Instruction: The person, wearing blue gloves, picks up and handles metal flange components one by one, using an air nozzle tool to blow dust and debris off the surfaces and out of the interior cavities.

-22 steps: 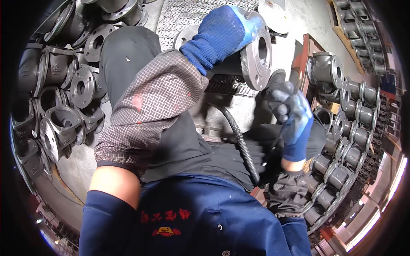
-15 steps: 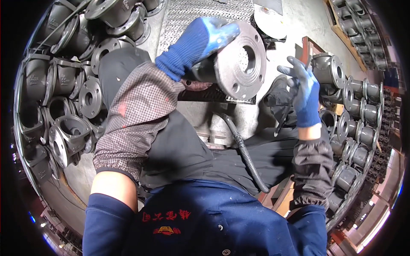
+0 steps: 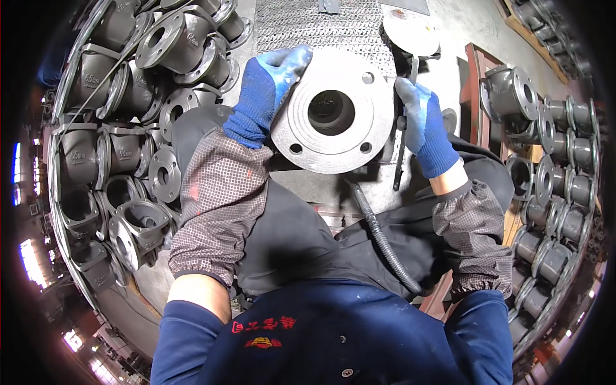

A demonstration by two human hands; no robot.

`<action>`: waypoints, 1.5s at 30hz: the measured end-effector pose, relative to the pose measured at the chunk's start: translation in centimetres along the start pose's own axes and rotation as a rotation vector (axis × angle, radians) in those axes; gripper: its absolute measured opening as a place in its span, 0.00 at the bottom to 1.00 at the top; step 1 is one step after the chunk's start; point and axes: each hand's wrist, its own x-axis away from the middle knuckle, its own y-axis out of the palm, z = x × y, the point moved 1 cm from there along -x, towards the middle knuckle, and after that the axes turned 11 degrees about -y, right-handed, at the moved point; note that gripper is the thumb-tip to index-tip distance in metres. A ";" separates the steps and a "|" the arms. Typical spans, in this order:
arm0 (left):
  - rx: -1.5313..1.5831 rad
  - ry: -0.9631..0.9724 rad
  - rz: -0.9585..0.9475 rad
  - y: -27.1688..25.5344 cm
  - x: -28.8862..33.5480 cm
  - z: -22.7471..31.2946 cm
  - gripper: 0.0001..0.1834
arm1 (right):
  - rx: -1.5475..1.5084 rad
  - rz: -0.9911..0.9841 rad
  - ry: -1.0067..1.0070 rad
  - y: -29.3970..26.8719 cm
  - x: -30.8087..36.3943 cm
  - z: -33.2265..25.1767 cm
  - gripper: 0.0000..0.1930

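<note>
At the person's left, a tall heap of grey metal castings [image 3: 122,154] is seen, made up of squat, boxy bodies and round flanges with a dull, slightly glossy skin. The torso is covered by a navy cloth jacket [image 3: 359,333], marked with red stitching. At the right, a second heap of dark flanged castings [image 3: 552,260] is stacked in rows. The legs are clad in smooth dark trousers [image 3: 301,231], spread apart. Beyond them, a pale, coarsely patterned sheet [image 3: 276,29] is laid out, its texture rough and ridged. The forearms are wrapped in checked sleeve covers [image 3: 224,173], puckered at the cuffs.

Between the two hands, a flanged casting [image 3: 366,122] is held above the gap between the knees, its broad, matte disc face turned toward the camera and ringed with fine concentric grooves. Its left rim is gripped by the left hand [image 3: 266,83], gloved in ribbed blue knit with a paler coated palm. The right hand [image 3: 421,122], gloved alike, is placed just beside the right rim; whether it is closed on anything cannot be told. Near the sheet, a round whitish disc [image 3: 410,32] is set. A ribbed, flexible hose [image 3: 378,234] is curved over the lap. Beside the right hand, a thin dark rod [image 3: 398,163] is seen. The flange is pierced by a round central bore [image 3: 331,112] and small bolt holes [image 3: 296,148].
</note>
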 end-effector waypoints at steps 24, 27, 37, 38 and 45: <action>-0.531 0.175 0.139 2.1 7.6 -1.0 0.29 | 0.292 -0.388 -0.528 3.7 1.2 -4.0 0.26; -0.536 0.163 0.119 2.2 8.3 -0.2 0.24 | 0.066 -0.484 -0.396 3.9 1.4 -4.9 0.10; -0.856 0.615 0.221 -3.2 7.3 -4.4 0.34 | -0.139 -0.066 -0.039 -2.4 -3.0 -2.1 0.20; -1.151 0.793 0.322 -4.0 7.1 -4.4 0.33 | -0.066 -0.069 -0.050 -2.0 -3.0 -1.1 0.21; 0.145 0.033 0.116 -3.7 8.4 -5.7 0.33 | 0.737 -0.314 -0.451 0.5 -4.1 4.9 0.14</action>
